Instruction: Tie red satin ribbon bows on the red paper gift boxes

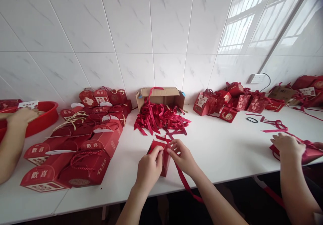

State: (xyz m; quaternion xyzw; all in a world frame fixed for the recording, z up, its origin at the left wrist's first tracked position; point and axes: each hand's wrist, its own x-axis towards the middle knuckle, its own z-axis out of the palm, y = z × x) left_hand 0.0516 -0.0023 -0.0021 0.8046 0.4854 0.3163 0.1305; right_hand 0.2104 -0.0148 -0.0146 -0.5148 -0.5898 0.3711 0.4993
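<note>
A small red box (165, 162) stands near the front edge of the white table, between my two hands. My left hand (150, 162) is closed at its top left, thumb and forefinger pinched on the upper part of the box. My right hand (182, 156) has its thumb and fingertips together at the box's top right, on a red ribbon. That ribbon (185, 181) trails down past the table's edge. Just behind the box lies a pile of red ribbons (161, 117), spilling from an open cardboard box (174, 100).
Rows of red gift boxes (85, 157) with rope handles cover the left. Another person's hand (22, 115) reaches to a red basin (47, 117). More red boxes (228, 114) stand back right. At the right, a person's hands (289, 144) work on a box; a black ring (251, 120) lies nearby.
</note>
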